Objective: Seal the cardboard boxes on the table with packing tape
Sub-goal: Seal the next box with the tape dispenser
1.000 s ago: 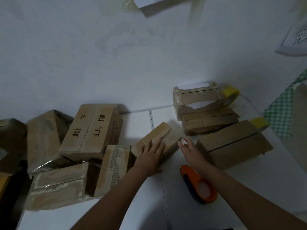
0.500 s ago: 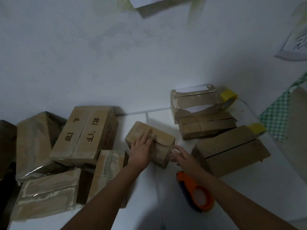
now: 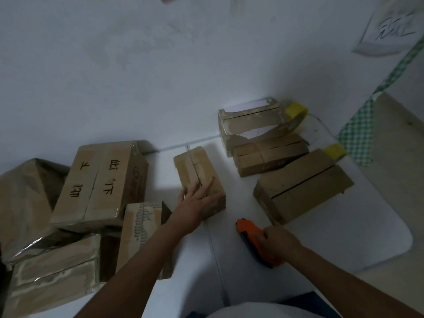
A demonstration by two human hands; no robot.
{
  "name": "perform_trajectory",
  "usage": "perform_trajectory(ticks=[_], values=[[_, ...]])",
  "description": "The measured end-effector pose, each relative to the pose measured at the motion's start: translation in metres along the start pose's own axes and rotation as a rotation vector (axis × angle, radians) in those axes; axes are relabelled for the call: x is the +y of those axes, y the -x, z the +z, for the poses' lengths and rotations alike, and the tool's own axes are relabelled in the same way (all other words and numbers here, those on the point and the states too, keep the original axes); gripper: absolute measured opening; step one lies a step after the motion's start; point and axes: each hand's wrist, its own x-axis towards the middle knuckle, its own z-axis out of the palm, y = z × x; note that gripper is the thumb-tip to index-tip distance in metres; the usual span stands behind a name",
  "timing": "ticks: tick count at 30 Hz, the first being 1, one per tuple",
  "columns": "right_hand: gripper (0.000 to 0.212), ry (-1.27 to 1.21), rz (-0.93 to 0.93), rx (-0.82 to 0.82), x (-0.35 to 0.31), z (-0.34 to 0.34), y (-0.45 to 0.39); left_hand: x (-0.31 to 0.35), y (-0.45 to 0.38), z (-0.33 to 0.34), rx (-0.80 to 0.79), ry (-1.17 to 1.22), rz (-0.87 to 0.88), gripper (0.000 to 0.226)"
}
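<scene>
Left hand [image 3: 199,198] lies flat with spread fingers on the near end of a small cardboard box [image 3: 197,174], pressing it onto the white table [image 3: 358,230]; the top seam of this box shows no tape. Right hand [image 3: 278,243], at five o'clock from the box, curls its fingers around an orange tape dispenser [image 3: 254,239] that rests on the table. At two o'clock lie three more cardboard boxes [image 3: 300,189] with two yellow tape rolls [image 3: 296,114]. At nine o'clock several taped boxes [image 3: 101,182] are piled.
</scene>
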Motion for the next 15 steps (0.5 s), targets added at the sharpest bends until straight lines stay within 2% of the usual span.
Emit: perform_trajectory(ticks=[3,6,9,11,15], values=[[0.04,-0.118,-0.049,0.004,0.0,0.014,0.006,-0.006,0.011,0.011,0.048,0.058,-0.058,0.081],[0.036,-0.129,-0.041,-0.007,0.002,0.024,0.006,-0.007,0.018,0.023,0.017,0.08,-0.123,0.084],[0.026,-0.139,-0.048,-0.013,0.003,0.032,0.009,-0.007,0.022,0.026,0.036,0.089,-0.115,0.085],[0.028,-0.211,-0.026,0.062,0.004,0.032,0.015,-0.008,0.027,0.027,0.029,0.092,-0.09,0.083],[0.014,-0.336,-0.036,0.254,0.007,0.016,0.025,-0.014,0.037,0.033,0.034,0.098,0.034,0.089]])
